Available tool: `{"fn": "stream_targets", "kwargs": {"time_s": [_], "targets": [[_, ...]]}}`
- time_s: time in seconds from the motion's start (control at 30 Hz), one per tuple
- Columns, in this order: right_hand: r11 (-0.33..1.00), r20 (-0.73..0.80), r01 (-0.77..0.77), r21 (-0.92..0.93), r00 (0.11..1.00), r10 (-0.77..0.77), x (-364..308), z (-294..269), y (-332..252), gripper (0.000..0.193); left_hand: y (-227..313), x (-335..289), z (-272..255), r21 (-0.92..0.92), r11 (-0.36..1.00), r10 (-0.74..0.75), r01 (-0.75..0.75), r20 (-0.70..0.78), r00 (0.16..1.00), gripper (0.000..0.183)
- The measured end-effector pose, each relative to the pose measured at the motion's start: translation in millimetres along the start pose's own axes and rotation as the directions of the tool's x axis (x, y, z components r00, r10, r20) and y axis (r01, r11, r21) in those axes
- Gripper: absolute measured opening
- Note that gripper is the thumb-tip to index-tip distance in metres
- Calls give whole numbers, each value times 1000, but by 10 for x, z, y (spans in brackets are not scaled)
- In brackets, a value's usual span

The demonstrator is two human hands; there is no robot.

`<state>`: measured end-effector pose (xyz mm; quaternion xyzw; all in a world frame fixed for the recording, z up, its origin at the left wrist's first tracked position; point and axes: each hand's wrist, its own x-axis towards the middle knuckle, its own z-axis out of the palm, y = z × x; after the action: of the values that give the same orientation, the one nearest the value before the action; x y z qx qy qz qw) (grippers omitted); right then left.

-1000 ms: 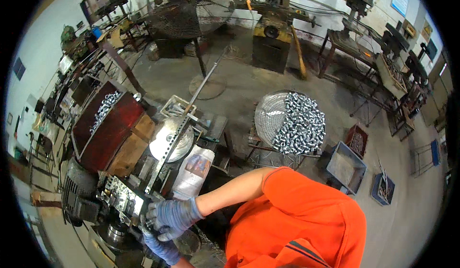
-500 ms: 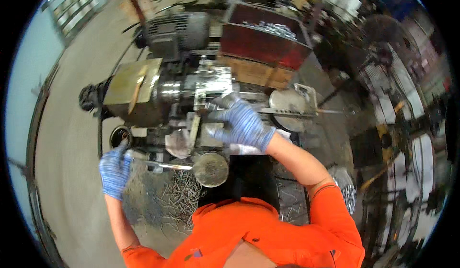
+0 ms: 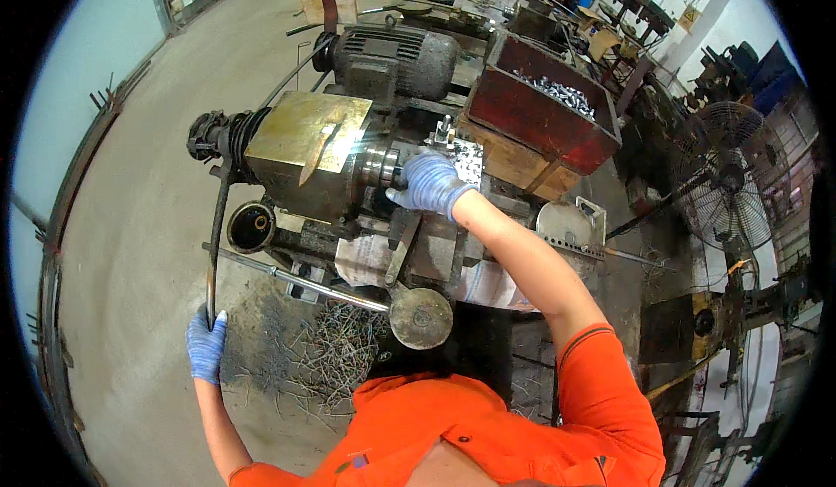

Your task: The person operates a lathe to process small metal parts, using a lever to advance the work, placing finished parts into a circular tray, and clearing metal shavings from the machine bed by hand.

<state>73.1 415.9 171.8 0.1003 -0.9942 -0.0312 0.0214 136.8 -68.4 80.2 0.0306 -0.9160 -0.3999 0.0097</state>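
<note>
Workshop lathe (image 3: 322, 152), gloved right hand (image 3: 431, 184) chuckside

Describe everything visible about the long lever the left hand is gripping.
The long lever is a thin, dark, slightly curved metal bar, worn-looking. It runs nearly upright in the picture, from the left hand in its blue knit glove, closed round the lower end, up past the round dark opening to the lathe headstock's left end.

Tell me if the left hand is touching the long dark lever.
Touching. The head view shows the gloved left hand wrapped around the lower end of the long dark lever.
</note>
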Motion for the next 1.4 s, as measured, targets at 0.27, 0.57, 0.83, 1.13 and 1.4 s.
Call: {"fn": "stream_targets", "kwargs": {"time_s": [0.27,0.57,0.83,1.13,1.4], "targets": [[965,135,-100,243,989,68,-26,-66,-6,49,-202,65,-1,266,960,112,-90,-68,991,36],[979,129,-63,195,991,38,45,-96,-32,49,-129,54,-42,347,938,25,-9,-40,999,43],[987,135,8,163,990,-30,166,-221,-125,55,-1,-453,-325,691,716,-102,96,-32,994,43],[992,162,-22,125,987,1,131,-181,-182,62,-856,-75,-417,857,514,269,-34,-124,955,20],[989,197,-107,103,977,86,128,-270,-218,63,-1026,862,-1129,951,306,410,-52,-82,909,20]]}}
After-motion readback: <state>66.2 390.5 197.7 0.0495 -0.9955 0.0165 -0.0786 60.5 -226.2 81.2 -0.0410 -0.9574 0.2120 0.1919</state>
